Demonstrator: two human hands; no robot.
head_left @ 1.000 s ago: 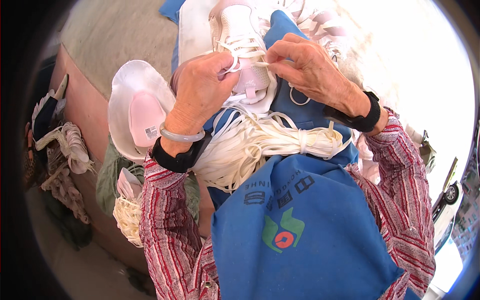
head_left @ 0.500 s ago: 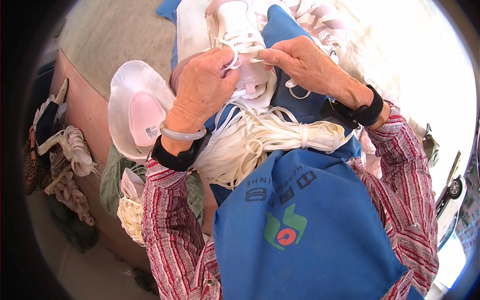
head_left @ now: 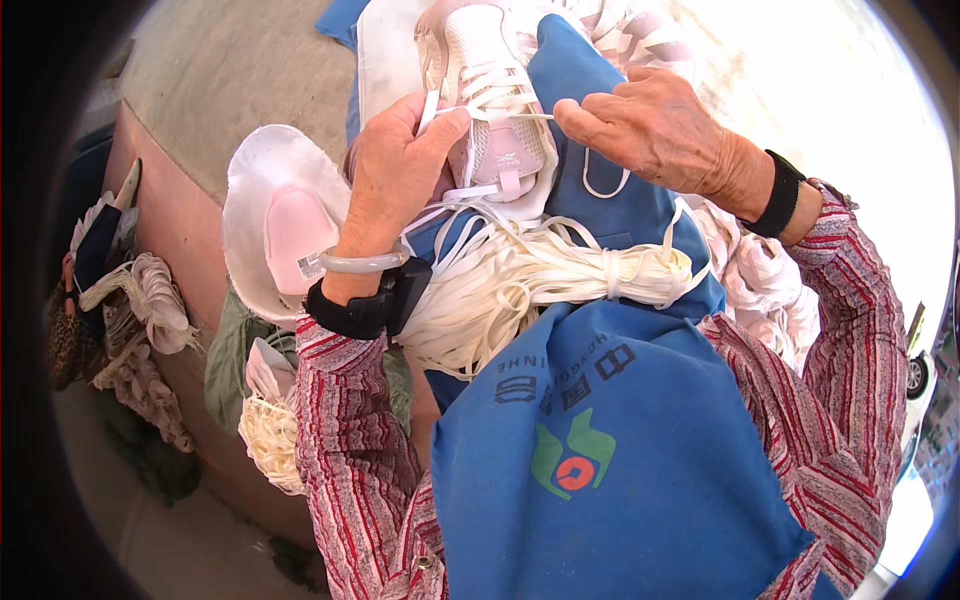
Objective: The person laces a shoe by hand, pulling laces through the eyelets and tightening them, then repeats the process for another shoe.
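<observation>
A pink and white sneaker upper (head_left: 482, 95) lies in front of me, its tongue toward me and white lace crossing its front. At its left edge, my left hand (head_left: 402, 160) pinches the white shoelace (head_left: 490, 113) between thumb and fingertips. The right hand (head_left: 650, 130) is closed on the lace's other stretch to the right of the shoe, holding it taut across the tongue. A loop of lace hangs below the right hand over blue cloth. A tied bundle of cream laces (head_left: 545, 270) lies on my lap just below the shoe.
A white molded shell with a pink insole (head_left: 300, 225) sits to the left. More pink shoe uppers (head_left: 765, 285) lie at the right, others at the far side. A blue apron (head_left: 610, 440) covers my lap. Lace bundles (head_left: 155, 300) hang beyond the pink ledge at left.
My right hand has moved right, away from the shoe, drawing the lace straight. The left hand has shifted slightly left, still pinching lace.
</observation>
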